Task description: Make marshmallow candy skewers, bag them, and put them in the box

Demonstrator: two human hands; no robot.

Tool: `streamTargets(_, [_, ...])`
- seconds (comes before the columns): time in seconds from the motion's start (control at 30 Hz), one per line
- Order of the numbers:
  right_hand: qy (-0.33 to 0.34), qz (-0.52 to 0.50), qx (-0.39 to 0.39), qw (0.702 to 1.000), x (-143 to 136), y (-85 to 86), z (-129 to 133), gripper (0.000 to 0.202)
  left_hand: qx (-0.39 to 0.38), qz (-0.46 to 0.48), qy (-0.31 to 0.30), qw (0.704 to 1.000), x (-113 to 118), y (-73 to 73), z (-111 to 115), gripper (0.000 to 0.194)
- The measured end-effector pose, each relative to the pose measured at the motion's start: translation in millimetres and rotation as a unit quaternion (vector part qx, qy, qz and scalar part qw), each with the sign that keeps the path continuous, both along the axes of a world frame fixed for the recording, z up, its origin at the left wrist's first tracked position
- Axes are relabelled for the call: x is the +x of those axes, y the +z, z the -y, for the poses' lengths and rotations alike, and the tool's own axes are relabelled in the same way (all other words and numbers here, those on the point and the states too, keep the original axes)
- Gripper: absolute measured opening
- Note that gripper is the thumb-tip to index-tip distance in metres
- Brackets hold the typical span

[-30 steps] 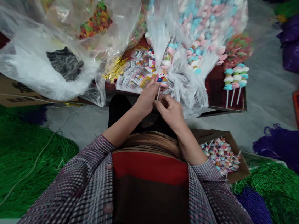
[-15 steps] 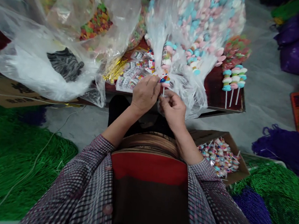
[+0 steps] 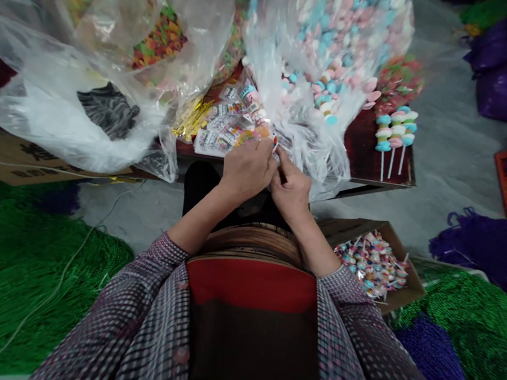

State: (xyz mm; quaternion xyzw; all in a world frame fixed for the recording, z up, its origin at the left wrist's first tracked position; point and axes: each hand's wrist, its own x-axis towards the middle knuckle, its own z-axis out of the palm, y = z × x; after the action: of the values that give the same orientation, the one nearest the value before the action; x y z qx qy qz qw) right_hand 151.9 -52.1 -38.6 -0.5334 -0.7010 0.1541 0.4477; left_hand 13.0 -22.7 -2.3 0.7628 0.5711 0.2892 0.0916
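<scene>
from my end of the head feed, i see the wrapped candy skewer (image 3: 254,102) slanting up and away to the left, at the near edge of the dark table (image 3: 364,168), its lower end hidden by the fingers. my left hand (image 3: 250,164) is folded closed around that lower end; my right hand (image 3: 290,186) sits against it with thumb and fingers drawn in, but i cannot tell whether they pinch anything. just left of the skewer, printed packets (image 3: 216,135) lie overlapping beside gold ties (image 3: 195,120). crumpled clear plastic (image 3: 311,154) crowds the right side, below a big bag of pastel sweets (image 3: 334,26). further left, a clear bag (image 3: 44,107) spreads over the table with something dark inside, fronting bags of coloured gummies (image 3: 160,38). three bare skewers (image 3: 396,132) lie near the right corner, by a bag of reddish candy (image 3: 399,81). a cardboard box (image 3: 409,297) of wrapped pieces is close to my right forearm, and green strands (image 3: 12,285) cover the floor at left.
</scene>
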Motion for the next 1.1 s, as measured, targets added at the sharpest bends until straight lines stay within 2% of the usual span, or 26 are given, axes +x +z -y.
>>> streamTargets(0.07, [-0.007,-0.015,0.011,1.000,-1,3.5,-1,0.047,0.016,0.066,-0.006,0.998,-1,-7.5,-2,0.025])
streamTargets(0.13, [-0.010,-0.034,0.016,0.999,-3,6.1,-2,0.046,0.012,0.183,-0.026,0.983,-1,-18.0,-6,0.030])
streamTargets(0.23, [-0.003,-0.057,0.016,0.998,-4,4.6,-1,0.045,-0.050,0.367,-0.092,0.924,2,-32.3,-13,0.057])
streamTargets(0.3, [0.011,-0.071,0.006,0.997,-5,2.6,0,0.045,-0.102,0.451,-0.121,0.879,6,-37.0,-16,0.062])
streamTargets(0.47, [0.067,-0.109,-0.028,0.991,3,13.7,0,0.029,-0.182,0.562,-0.087,0.802,10,-31.8,-16,0.046])
streamTargets(0.57, [0.018,-0.142,0.014,0.990,11,24.6,-10,0.026,-0.229,0.585,-0.077,0.774,11,-24.4,-12,0.036])
streamTargets(0.67, [-0.014,-0.135,0.041,0.990,17,27.2,-25,0.020,-0.265,0.590,-0.089,0.757,13,-18.6,-7,0.033])
streamTargets(0.8, [-0.010,-0.116,0.013,0.993,18,22.5,-36,0.018,-0.277,0.598,-0.083,0.748,16,-18.9,-5,0.034])
streamTargets(0.93, [-0.018,-0.082,0.003,0.997,16,19.6,-38,0.018,-0.277,0.583,-0.089,0.759,16,-26.9,-8,0.034])
streamTargets(1.1, [-0.012,0.019,0.023,0.999,16,15.1,-42,0.014,-0.277,0.545,-0.079,0.788,14,-31.6,-10,0.035])
